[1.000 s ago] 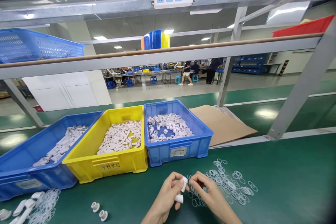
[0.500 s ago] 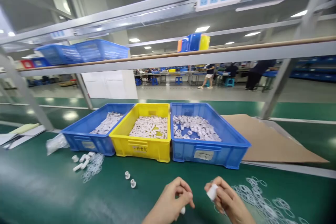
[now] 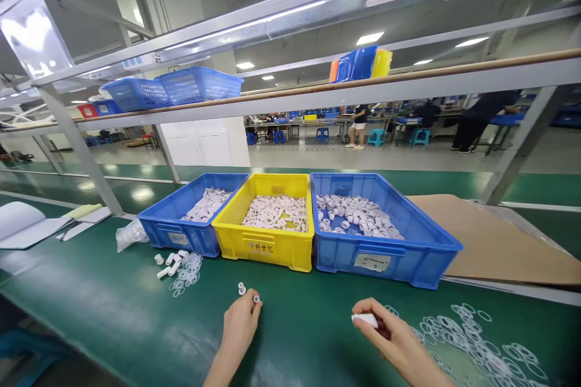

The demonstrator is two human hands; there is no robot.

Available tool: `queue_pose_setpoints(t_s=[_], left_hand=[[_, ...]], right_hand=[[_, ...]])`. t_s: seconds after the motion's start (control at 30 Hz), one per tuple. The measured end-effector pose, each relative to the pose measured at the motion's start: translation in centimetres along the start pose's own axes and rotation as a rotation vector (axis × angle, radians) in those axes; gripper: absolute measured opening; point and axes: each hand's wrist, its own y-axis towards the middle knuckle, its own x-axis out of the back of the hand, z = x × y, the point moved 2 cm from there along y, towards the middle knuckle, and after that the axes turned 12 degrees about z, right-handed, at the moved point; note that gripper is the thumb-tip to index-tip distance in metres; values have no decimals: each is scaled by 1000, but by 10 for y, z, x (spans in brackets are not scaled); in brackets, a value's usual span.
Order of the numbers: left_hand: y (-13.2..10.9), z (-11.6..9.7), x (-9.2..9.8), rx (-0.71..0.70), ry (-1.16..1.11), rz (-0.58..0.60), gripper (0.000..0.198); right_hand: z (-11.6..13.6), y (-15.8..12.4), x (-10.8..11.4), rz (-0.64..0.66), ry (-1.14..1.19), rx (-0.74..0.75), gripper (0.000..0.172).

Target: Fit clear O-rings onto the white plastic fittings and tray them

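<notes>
My left hand (image 3: 239, 321) rests low over the green table with thumb and forefinger closed round a small white flanged fitting (image 3: 256, 299). A second white fitting (image 3: 241, 289) stands just beyond the fingertips. On the right, my right hand (image 3: 385, 332) grips a white plastic sleeve (image 3: 365, 318) between thumb and fingers, held above the table; its far end is hidden in the palm. Beside and partly behind that hand lies a loose spread of thin translucent rings (image 3: 481, 344).
Across the back stand a blue bin (image 3: 181, 236), a yellow bin (image 3: 263, 248) and another blue bin (image 3: 385, 260), each holding small white parts. A cluster of white pieces (image 3: 172, 263) and rings (image 3: 188, 272) lies at left. Cardboard (image 3: 494, 242) lies at right; a shelf (image 3: 290, 97) crosses above.
My left hand has moved left, from near my right hand to the white fittings, and closed on one. The right hand still grips the white sleeve. The view has shifted left.
</notes>
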Motion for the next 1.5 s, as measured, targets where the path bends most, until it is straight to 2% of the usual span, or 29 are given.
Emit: queue_pose_setpoints(t_s=[0.1,0.23,0.33,0.47,0.63,0.77,0.87,1.0,1.07,1.1,1.2,1.27,1.37,1.43,1.5], left_hand=[[13,-49,-20,-189,-28,74,17],[21,-118,-58,-427,-82,246,11],[23,-140,-78,-479,-111,324,9],[25,-135,-83,-495,-161,367,9],[36,-111,-73,-484,-281,438,36],[44,-96,-64,-473,-383,455,35],[44,-92,-56,-509,-383,457,35],[40,-94,-48,-538,-376,512,38],[40,-95,-47,-523,-405,546,34],[40,-95,-48,-512,-427,557,32],[45,-95,-51,-465,-485,546,27],[49,-95,-54,-422,-501,508,26],[54,-96,-53,-394,-507,381,26],[55,-98,-52,-403,-575,315,24],[55,-101,-54,-408,-751,343,29]], right_hand=[[3,1,6,-61,-160,-4,32],[5,9,13,-115,-379,12,23],[8,14,11,-77,-454,33,15],[8,22,3,-12,-503,53,9],[-12,35,-13,18,-648,45,8],[-30,39,-26,-16,-725,24,9],[-33,37,-28,-45,-761,32,9],[-31,24,-8,-93,-686,-29,22],[-37,15,11,-160,-651,-59,14],[-43,10,20,-201,-661,-69,10],[-71,0,41,-297,-743,-88,21],[-93,-3,47,-308,-768,-87,21],[-114,-3,46,-302,-785,-80,23],[-117,-3,44,-307,-811,-76,21],[-114,-4,43,-308,-822,-72,21]])
